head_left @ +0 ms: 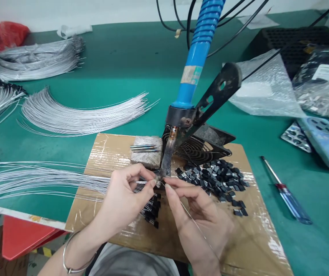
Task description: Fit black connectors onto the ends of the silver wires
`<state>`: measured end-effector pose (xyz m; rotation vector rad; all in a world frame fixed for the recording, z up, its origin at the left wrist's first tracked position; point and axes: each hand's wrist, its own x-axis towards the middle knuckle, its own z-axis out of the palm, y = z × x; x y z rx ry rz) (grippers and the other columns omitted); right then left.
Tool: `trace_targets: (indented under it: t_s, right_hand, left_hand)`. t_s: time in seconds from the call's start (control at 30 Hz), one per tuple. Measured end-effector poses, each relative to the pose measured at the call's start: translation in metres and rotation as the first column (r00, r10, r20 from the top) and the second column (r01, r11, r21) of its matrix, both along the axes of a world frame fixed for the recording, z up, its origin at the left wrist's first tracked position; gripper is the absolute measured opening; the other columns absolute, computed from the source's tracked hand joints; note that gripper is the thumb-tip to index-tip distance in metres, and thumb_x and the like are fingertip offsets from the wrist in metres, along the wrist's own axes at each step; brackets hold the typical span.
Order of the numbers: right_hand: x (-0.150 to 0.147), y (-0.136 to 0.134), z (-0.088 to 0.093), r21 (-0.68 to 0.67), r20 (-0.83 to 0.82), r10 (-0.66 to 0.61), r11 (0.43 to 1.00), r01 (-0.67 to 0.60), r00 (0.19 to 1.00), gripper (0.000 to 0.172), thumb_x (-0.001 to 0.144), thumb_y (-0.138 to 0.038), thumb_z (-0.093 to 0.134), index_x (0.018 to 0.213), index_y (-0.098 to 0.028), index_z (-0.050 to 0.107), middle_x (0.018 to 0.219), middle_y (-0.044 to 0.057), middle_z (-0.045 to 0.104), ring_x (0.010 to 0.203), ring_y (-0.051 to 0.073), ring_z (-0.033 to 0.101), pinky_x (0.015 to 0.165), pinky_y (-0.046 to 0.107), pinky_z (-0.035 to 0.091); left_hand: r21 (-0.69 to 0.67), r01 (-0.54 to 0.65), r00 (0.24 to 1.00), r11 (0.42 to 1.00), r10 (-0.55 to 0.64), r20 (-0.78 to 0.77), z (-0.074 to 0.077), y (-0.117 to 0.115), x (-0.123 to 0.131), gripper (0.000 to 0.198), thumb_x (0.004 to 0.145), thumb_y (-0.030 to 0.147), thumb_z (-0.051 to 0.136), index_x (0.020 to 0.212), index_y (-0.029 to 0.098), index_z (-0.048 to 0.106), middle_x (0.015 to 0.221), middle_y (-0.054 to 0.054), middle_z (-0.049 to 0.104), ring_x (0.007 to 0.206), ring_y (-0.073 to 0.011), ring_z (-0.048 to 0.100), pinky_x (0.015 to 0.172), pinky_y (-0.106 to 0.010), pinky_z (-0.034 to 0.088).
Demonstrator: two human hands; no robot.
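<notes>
My left hand (129, 195) pinches the end of a thin white wire right under the tip of a blue-handled soldering iron (197, 57), fixed upright in a black metal holder. The exact joint at the tip is hidden by my fingers. My right hand (199, 222) meets it from the other side, finger and thumb closed on a thin silvery solder wire (194, 220) that trails over the palm. Below my left hand lie several wires with black ends (152, 211). The long white wires (49, 180) stretch off to the left. A pile of small black pieces (219, 178) lies to the right.
Under the work is a taped cardboard sheet (256, 230) on a green table. A black fan (201, 147) stands behind the iron, beside a block with metal rods (146, 153). Further out are a wire bundle (86, 117), a screwdriver (288, 193), a phone (325, 142) and plastic bags (265, 92).
</notes>
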<state>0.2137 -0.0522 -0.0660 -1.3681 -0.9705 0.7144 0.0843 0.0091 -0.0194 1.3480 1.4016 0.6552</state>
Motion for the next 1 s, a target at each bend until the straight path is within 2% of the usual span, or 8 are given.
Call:
trace_targets:
  t_s: [0.13,0.3,0.4,0.53,0.67,0.8,0.87,1.0]
  right_hand:
    - [0.002,0.001,0.004,-0.025,-0.059,0.003,1.000,-0.005,0.998,0.012,0.086,-0.021,0.074,0.077,-0.020,0.066,0.096,0.005,0.079,0.087,0.018,0.076,0.077,0.026,0.061]
    - [0.028,-0.003,0.005,-0.095,-0.168,-0.265,0.963,0.252,0.949,0.012,0.082,-0.028,0.079,0.078,-0.022,0.070,0.062,-0.002,0.066,0.053,0.011,0.062,0.047,0.020,0.049]
    - [0.057,-0.010,0.003,-0.100,-0.407,-0.240,0.971,0.218,0.881,0.033,0.091,-0.044,0.065,0.074,-0.019,0.080,0.067,0.008,0.070,0.062,0.018,0.069,0.062,0.035,0.058]
    - [0.099,-0.023,-0.013,-0.227,-0.418,-0.334,0.939,0.258,0.845,0.056,0.094,-0.053,0.044,0.091,-0.015,0.085,0.107,0.024,0.077,0.103,0.033,0.074,0.091,0.053,0.055]
    - [0.127,-0.034,-0.044,-0.198,-0.294,-0.310,0.945,0.260,0.904,0.055,0.093,-0.050,0.042,0.082,-0.017,0.085,0.078,0.016,0.080,0.073,0.028,0.077,0.067,0.049,0.056]
    - [0.110,-0.034,-0.050,-0.235,-0.286,-0.211,0.961,0.146,0.935,0.053,0.097,-0.052,0.045,0.084,-0.017,0.082,0.085,0.014,0.080,0.079,0.029,0.077,0.078,0.052,0.057]
    - [0.092,-0.032,-0.043,-0.240,-0.217,-0.311,0.936,0.259,0.925,0.055,0.099,-0.055,0.041,0.086,-0.016,0.078,0.091,0.012,0.079,0.082,0.028,0.076,0.085,0.054,0.055]
    - [0.072,-0.030,-0.031,-0.269,-0.152,-0.316,0.925,0.269,0.937,0.058,0.100,-0.055,0.033,0.090,-0.012,0.071,0.093,0.011,0.076,0.079,0.026,0.073,0.087,0.053,0.051]
  left_hand:
    - [-0.018,-0.001,1.000,1.000,0.000,-0.031,-0.002,-0.003,-0.003,0.014,0.082,0.027,0.067,0.073,0.017,0.067,0.084,-0.007,0.074,0.079,-0.0213,0.067,0.063,-0.028,0.042]
    - [-0.028,0.021,0.996,0.999,-0.024,-0.090,-0.005,-0.009,-0.011,0.015,0.085,0.029,0.065,0.075,0.018,0.067,0.088,-0.008,0.075,0.080,-0.0217,0.066,0.061,-0.028,0.039]
    - [-0.021,0.038,0.990,0.999,-0.041,-0.132,-0.007,-0.012,-0.018,0.016,0.087,0.031,0.064,0.078,0.019,0.068,0.090,-0.007,0.074,0.071,-0.0183,0.061,0.057,-0.028,0.034]
    - [-0.009,0.062,0.989,0.998,-0.062,-0.132,-0.009,-0.018,-0.026,0.016,0.090,0.032,0.063,0.081,0.020,0.068,0.092,-0.006,0.072,0.067,-0.0160,0.055,0.056,-0.027,0.034]
    - [0.008,0.086,0.988,0.996,-0.084,-0.130,-0.009,-0.022,-0.030,0.018,0.092,0.032,0.061,0.082,0.019,0.068,0.090,-0.006,0.072,0.063,-0.0142,0.050,0.054,-0.027,0.032]
    - [0.036,0.094,0.981,0.995,-0.086,-0.176,-0.009,-0.023,-0.031,0.017,0.092,0.030,0.061,0.082,0.018,0.069,0.089,-0.005,0.072,0.056,-0.0114,0.042,0.051,-0.026,0.030]
    - [0.076,0.103,0.977,0.992,-0.086,-0.196,-0.011,-0.022,-0.031,0.015,0.092,0.027,0.062,0.082,0.019,0.069,0.088,-0.004,0.073,0.054,-0.0111,0.042,0.050,-0.025,0.032]
    - [0.263,0.150,0.972,0.953,-0.094,-0.214,-0.016,-0.022,-0.034,0.014,0.090,0.018,0.064,0.080,0.020,0.073,0.091,-0.004,0.074,0.075,-0.0158,0.064,0.067,-0.027,0.048]
